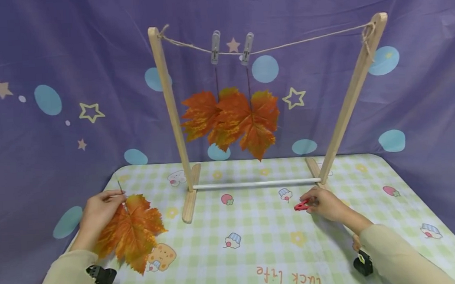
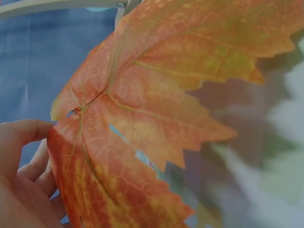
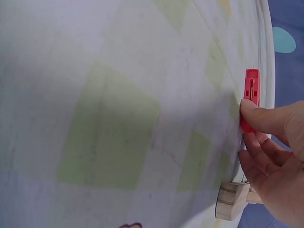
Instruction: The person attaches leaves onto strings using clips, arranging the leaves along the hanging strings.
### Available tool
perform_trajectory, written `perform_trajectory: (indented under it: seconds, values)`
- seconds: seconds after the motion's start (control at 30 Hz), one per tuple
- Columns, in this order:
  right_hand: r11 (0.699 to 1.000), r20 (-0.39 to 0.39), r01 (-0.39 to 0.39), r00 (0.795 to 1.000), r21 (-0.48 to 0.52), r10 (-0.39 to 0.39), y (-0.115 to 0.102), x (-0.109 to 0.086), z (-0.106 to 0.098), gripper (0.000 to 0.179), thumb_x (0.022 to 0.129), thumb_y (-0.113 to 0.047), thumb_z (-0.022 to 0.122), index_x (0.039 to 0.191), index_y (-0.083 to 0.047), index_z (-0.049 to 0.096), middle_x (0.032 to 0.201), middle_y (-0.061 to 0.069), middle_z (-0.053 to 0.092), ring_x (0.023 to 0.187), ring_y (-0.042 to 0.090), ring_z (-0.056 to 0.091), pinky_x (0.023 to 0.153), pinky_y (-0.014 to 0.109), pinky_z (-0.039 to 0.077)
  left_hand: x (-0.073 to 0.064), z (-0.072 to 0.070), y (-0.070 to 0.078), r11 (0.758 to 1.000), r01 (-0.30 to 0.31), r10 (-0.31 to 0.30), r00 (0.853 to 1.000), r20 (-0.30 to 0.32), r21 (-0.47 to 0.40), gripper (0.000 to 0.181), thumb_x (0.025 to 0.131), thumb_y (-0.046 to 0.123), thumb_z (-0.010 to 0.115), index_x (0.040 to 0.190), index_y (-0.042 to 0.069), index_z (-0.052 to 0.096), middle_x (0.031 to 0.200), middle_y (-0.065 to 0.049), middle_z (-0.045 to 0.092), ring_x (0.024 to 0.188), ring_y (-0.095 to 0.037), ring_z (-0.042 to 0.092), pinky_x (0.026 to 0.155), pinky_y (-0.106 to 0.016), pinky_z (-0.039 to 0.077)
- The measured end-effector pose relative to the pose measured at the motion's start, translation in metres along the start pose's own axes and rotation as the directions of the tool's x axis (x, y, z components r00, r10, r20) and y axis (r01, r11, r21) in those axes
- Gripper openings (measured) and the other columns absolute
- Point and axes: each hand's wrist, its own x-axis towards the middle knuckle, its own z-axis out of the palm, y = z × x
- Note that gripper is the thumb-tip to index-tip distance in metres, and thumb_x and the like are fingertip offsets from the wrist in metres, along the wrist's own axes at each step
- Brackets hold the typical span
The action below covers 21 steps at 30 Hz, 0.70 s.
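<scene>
My left hand (image 1: 101,209) pinches the stem of an orange artificial maple leaf (image 1: 133,230) at the left side of the table; the leaf hangs below the fingers and fills much of the left wrist view. At the right, my right hand (image 1: 325,203) holds a red clothespin (image 1: 301,204) between thumb and fingers, low over the tablecloth. In the right wrist view the red clothespin (image 3: 252,88) points up past the thumb. Two more maple leaves (image 1: 259,122) hang by their stems from a twine line (image 1: 303,42), each under a grey clothespin (image 1: 215,48).
A wooden frame with two posts (image 1: 350,99) carries the twine. A white rod (image 1: 253,184) joins its feet, and one foot (image 1: 189,205) reaches toward the front left. Checked cloth (image 1: 264,226) covers the table. Behind it hangs a purple curtain (image 1: 110,79).
</scene>
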Motion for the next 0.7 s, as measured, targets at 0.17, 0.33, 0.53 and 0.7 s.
perform_trajectory:
  seconds: [0.17, 0.33, 0.53, 0.7]
  values:
    - [1.0, -0.002, -0.023, 1.0, -0.008, 0.023, -0.002, 0.002, 0.001, 0.022, 0.08, 0.001, 0.08, 0.1, 0.0, 0.073, 0.093, 0.007, 0.063, 0.08, 0.019, 0.055, 0.067, 0.032, 0.047, -0.004, 0.001, 0.007, 0.998, -0.053, 0.054, 0.998, -0.041, 0.02, 0.057, 0.099, 0.047, 0.054, 0.131, 0.0, 0.061, 0.121, -0.025, 0.065, 0.108, -0.042, 0.06, 0.08, -0.05, 0.047]
    - [0.999, -0.013, -0.038, 0.999, -0.008, 0.037, -0.005, 0.002, 0.002, 0.022, 0.083, -0.002, 0.078, 0.104, 0.001, 0.071, 0.095, 0.007, 0.064, 0.081, 0.02, 0.056, 0.069, 0.033, 0.048, -0.009, 0.002, 0.016, 0.993, -0.112, 0.115, 0.99, -0.076, 0.042, 0.056, 0.1, 0.048, 0.054, 0.128, 0.001, 0.064, 0.115, -0.023, 0.068, 0.102, -0.04, 0.062, 0.075, -0.047, 0.049]
    - [1.0, 0.002, -0.029, 1.0, 0.011, 0.029, -0.009, 0.001, -0.002, 0.02, 0.087, 0.0, 0.073, 0.107, 0.003, 0.069, 0.099, 0.011, 0.068, 0.083, 0.021, 0.062, 0.072, 0.036, 0.052, -0.017, 0.0, 0.033, 0.98, -0.188, 0.192, 0.98, -0.058, 0.064, 0.056, 0.099, 0.052, 0.053, 0.126, 0.005, 0.066, 0.113, -0.021, 0.069, 0.096, -0.037, 0.065, 0.066, -0.039, 0.05]
    - [0.999, 0.005, -0.028, 1.0, 0.022, 0.028, -0.011, 0.0, -0.006, 0.019, 0.092, 0.0, 0.067, 0.11, 0.003, 0.069, 0.098, 0.009, 0.069, 0.085, 0.021, 0.062, 0.075, 0.039, 0.052, -0.024, 0.001, 0.049, 0.97, -0.235, 0.239, 0.97, -0.056, 0.068, 0.051, 0.099, 0.05, 0.056, 0.122, 0.007, 0.069, 0.105, -0.015, 0.072, 0.085, -0.03, 0.066, 0.062, -0.034, 0.048]
